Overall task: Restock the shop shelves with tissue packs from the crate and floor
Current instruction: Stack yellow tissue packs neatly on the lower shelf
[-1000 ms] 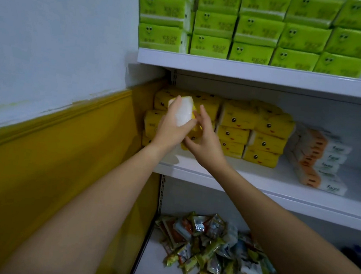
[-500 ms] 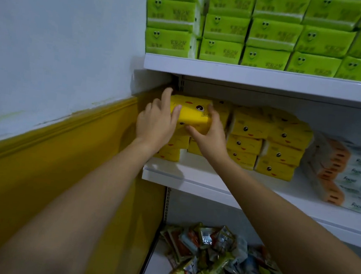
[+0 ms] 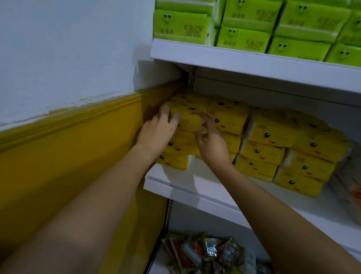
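Bare left hand (image 3: 157,132), bare right hand (image 3: 215,144)

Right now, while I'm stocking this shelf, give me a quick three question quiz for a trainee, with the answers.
1. True or false: the green tissue packs stand on the upper shelf, above the yellow tissue packs.
2. The left hand and right hand both touch a yellow pack in which column? A: the one nearest the wall. B: the middle one. C: the far right one.
3. Fill in: on the lowest shelf lies a loose heap of small ____.
Key: 1 true; 2 A; 3 snack packets.
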